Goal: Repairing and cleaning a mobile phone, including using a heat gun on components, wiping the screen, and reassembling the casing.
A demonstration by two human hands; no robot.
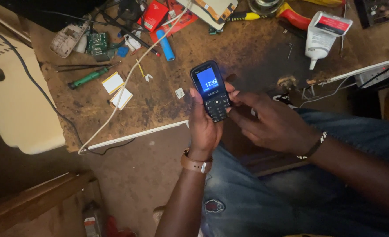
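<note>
Left hand (204, 127) grips the phone (212, 91) upright, screen up, beyond the surface's (168, 101) near edge. Right hand (273, 123), loosely curled and empty, touches its right side at the keypad.

Dim, warm indoor light, brightest on the far bench (168, 87), phone (212, 90) screen glowing blue and slightly overexposed, near floor and corners sunk in deep shadow, right sleeve dark and soft, slight wide-angle bend at edges, mild grain throughout

Brown wristband (196, 164), beaded bracelet (314, 146), ripped jeans (247, 193) (seemingly blue).
</note>
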